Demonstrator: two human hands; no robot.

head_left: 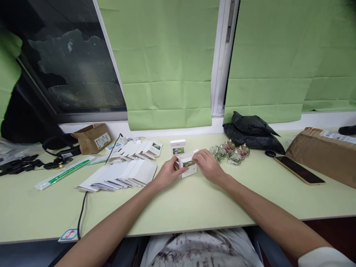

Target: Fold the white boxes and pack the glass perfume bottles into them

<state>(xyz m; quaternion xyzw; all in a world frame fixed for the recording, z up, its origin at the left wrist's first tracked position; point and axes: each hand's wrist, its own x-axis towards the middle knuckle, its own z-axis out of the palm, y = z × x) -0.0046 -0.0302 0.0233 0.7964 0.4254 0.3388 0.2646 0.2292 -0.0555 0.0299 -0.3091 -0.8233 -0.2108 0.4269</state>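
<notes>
White box point(187, 165), pale green table point(194, 204), black bags point(251, 132)

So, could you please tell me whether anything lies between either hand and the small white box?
Nothing visible does. The left hand and the right hand both hold the small white box, one at each side. The second box stands behind it, apart.

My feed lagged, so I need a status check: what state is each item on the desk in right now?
small box: top flap open, held between left hand and right hand.
second box: closed, standing upright.
flat cartons: unfolded, fanned out flat.
phone: screen dark, face up.
brown parcel: closed, label on top.
</notes>
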